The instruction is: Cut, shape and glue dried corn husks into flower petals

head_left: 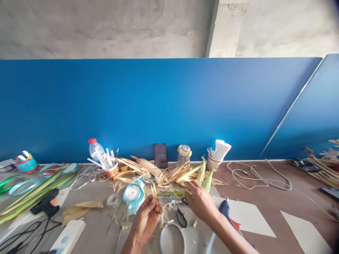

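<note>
My left hand (146,214) is closed in a pinch on a small piece of dried corn husk (154,192), held upright above the table. My right hand (199,200) reaches forward with its fingers out toward the pile of corn husks (169,173); its fingertips touch a green-yellow strip there. Black-handled scissors (180,216) lie between the two hands. A blue glue gun (225,209) lies just right of my right wrist. A round metal ring (171,239) sits below my hands.
A light-blue ribbon spool (133,194), a clear tape roll (113,200), a black glue gun (45,206), a power strip (67,237) and long green leaves (34,194) lie at left. Cups (215,158), a bottle (95,150) and a jar (184,154) stand by the blue partition. White cord (254,176) and paper sheets (249,218) lie at right.
</note>
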Demonstrator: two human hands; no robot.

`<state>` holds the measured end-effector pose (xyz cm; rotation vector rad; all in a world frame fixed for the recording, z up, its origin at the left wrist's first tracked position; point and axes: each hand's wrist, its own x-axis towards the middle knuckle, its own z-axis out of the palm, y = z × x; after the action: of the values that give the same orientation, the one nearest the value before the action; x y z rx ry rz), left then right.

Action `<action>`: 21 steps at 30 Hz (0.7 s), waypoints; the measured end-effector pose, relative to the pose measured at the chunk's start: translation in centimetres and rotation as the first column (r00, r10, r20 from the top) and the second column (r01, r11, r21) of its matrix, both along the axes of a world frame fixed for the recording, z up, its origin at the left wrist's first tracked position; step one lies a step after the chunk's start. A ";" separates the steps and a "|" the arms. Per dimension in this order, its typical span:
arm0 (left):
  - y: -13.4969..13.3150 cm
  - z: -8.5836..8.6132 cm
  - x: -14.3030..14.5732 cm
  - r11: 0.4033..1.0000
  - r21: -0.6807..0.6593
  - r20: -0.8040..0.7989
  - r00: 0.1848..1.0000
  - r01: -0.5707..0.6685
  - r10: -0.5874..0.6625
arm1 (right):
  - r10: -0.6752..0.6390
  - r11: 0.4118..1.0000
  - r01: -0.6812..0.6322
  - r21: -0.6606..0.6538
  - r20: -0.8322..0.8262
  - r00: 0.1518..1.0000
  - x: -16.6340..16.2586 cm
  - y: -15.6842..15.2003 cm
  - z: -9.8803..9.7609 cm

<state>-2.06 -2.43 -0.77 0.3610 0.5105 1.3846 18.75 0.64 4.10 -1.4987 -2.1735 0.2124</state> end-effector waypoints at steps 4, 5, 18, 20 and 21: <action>-0.1 0.2 0.1 0.999 0.037 -0.001 1.000 0.006 -0.006 | -0.196 0.978 0.205 -0.045 0.154 0.968 6.7 -4.5 -2.7; -0.1 0.3 0.1 0.999 0.037 0.009 1.000 0.009 -0.010 | -0.254 0.962 0.269 -0.039 0.221 0.942 8.0 -5.2 -3.4; -0.3 0.3 0.0 0.999 0.038 0.040 0.999 0.008 -0.010 | -0.205 0.954 0.273 -0.120 0.400 0.893 10.7 -4.8 -6.9; -0.3 0.3 0.0 0.999 0.040 0.039 0.999 0.004 -0.005 | -0.203 0.963 0.246 -0.110 0.303 0.931 11.0 -4.8 -7.2; -0.3 0.3 0.0 0.999 0.040 0.039 0.999 0.000 -0.001 | -0.204 0.969 0.229 -0.089 0.224 0.953 11.1 -4.8 -7.0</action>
<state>-2.11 -2.68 -0.50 0.3665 0.4510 1.4002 29.82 -4.19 -2.95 -1.8885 -2.1660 0.1052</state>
